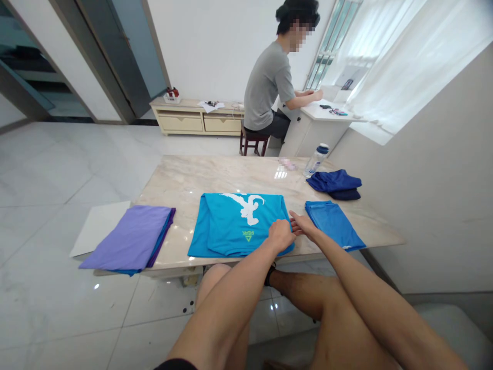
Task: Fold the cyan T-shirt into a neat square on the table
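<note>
- Pressing down, the left hand (280, 235) lies curled on the near right corner of the turquoise T-shirt (234, 223) mid-table.
- Green "PEAK" logo (248, 236) reads upside down.
- Right hand (302, 224) rests flat, fingers open, just beside the shirt.

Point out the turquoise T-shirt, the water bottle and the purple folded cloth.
turquoise T-shirt (231, 226): head view, on the plain fabric left of the white print.
water bottle (316, 160): head view, on the clear body under the cap.
purple folded cloth (131, 239): head view, on the middle of its top layer.
</note>
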Motion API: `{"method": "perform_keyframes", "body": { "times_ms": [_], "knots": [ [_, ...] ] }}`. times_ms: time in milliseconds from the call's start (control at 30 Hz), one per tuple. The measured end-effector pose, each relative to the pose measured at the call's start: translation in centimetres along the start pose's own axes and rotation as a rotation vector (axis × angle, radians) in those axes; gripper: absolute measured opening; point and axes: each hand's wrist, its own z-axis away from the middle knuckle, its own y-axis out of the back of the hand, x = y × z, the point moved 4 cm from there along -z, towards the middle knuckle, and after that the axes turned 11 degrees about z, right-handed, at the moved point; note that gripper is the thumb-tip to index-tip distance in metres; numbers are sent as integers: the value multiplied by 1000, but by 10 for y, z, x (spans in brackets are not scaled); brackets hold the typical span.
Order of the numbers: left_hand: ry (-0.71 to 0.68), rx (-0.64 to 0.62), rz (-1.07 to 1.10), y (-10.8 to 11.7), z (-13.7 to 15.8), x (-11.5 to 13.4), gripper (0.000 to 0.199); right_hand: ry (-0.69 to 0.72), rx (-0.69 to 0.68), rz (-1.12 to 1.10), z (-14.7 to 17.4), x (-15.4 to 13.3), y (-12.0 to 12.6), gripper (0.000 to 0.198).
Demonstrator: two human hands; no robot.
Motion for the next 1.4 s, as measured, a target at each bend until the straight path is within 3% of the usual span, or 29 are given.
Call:
{"method": "perform_keyframes", "body": {
  "times_ms": [133, 300, 533, 700, 833, 933, 1067, 1233, 1400],
  "knots": [
    [-47, 7, 41, 19, 22, -20, 31, -50, 37, 1, -2, -27, -19, 47],
    [-95, 53, 140, 43, 45, -42, 10, -59, 200, 127, 7, -72, -38, 23],
    [-83, 278, 341, 86, 79, -77, 14, 131, 398, 359, 32, -157, -65, 11],
    [-17, 399, 440, 131, 106, -135, 15, 260, 386, 384, 48, -213, -119, 35],
    [146, 443, 521, 159, 121, -200, 14, 378, 226, 382, 53, -245, -178, 35],
    [309, 407, 586, 167, 129, -245, 26, 439, 60, 380, 52, -255, -212, 32],
    [474, 333, 574, 165, 133, -278, 48, 461, 44, 424, 42, -257, -218, 30],
    [495, 298, 448, 159, 128, -280, 42, 438, 167, 568, 26, -246, -204, 33],
    [405, 370, 338, 157, 133, -278, 19, 458, 161, 689, 18, -242, -205, 39]
  ]
}}
